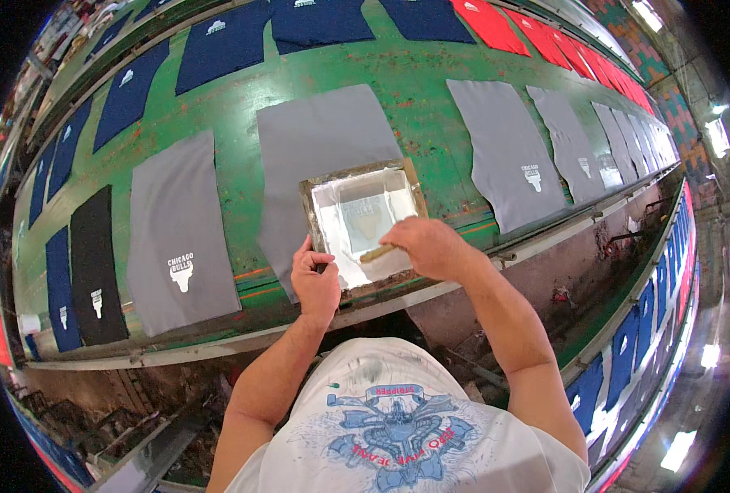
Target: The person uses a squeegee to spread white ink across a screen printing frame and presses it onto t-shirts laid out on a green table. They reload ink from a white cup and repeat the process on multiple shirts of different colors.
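A wooden-edged printing screen lies over the near part of a grey fabric panel on the long green table. White ink covers much of its mesh, and a bull-head design shows faintly through the middle. My left hand grips the screen's near left edge, fingers curled at the frame. In my right hand is a squeegee with a yellowish-brown edge, tilted low over the inked mesh. My right fingers hide part of the squeegee.
Grey panels with white bull prints lie to the left and right. A black panel and navy panels lie farther left and along the far side, red panels at far right. The table's metal rail runs before me; another panel-covered table stands right.
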A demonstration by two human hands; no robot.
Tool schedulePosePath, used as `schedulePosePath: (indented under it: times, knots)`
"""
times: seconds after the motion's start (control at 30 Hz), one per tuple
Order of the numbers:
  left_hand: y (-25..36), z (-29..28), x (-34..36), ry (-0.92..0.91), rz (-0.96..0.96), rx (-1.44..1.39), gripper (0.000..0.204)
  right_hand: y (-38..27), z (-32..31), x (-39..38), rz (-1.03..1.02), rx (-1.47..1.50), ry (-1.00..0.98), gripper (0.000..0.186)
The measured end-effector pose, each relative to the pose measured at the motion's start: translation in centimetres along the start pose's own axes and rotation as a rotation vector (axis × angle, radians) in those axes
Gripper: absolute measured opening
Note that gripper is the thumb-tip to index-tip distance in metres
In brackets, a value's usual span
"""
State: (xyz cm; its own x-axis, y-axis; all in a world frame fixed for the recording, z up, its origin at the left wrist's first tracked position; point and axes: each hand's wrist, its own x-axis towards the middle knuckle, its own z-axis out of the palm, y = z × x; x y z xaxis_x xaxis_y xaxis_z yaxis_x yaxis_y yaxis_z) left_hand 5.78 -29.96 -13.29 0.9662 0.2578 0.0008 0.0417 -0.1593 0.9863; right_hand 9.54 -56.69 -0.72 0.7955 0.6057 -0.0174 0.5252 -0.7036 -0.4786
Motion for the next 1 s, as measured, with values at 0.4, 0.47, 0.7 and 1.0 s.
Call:
schedulePosePath:
  times: [0.4, 0.47, 0.7, 1.0]
  knots:
    - [0.6, -0.4, 0.0, 0.014, -0.114, -0.11, 0.014, 6.3, 1.0, 8.3, -0.064, 0.107, 0.277, 0.045]
    - [0.5, -0.5, 0.0, 0.03, -0.131, -0.07, 0.013, 6.7, 1.5, 8.0, -0.134, 0.05, 0.225, 0.046]
    - [0.3, -0.7, -0.1, 0.059, -0.069, -0.004, 0.012, 8.8, 0.9, 8.6, -0.223, 0.046, 0.22, 0.049]
    - [1.3, -0.6, -0.3, 0.051, -0.067, 0.068, 0.013, 8.1, 0.7, 8.8, -0.172, 0.044, 0.225, 0.052]
